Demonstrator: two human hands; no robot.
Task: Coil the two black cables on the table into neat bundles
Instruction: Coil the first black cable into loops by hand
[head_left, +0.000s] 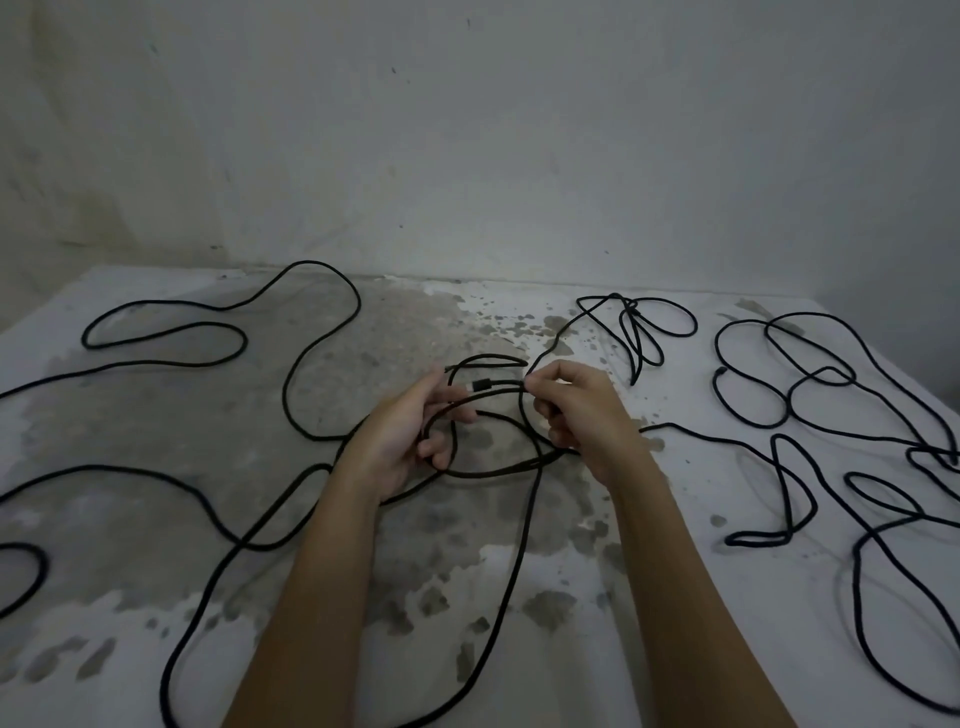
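Two long black cables sprawl over the table (156, 597). One cable (291, 364) loops across the left half and the middle. At the centre, a small coil of it (493, 470) hangs between my hands, with its plug end (480, 385) lying across the top. My left hand (410, 436) holds the coil's left side, fingers curled through the loops. My right hand (576, 410) pinches the strand near the plug between thumb and forefinger. The other cable (795, 405) lies loose in tangled loops on the right half.
The tabletop is a stained white-and-grey surface set against a pale wall (467, 156) at the back. A small knotted bunch of cable (634, 332) lies behind my right hand. Cable loops run off the left, right and front edges of the view.
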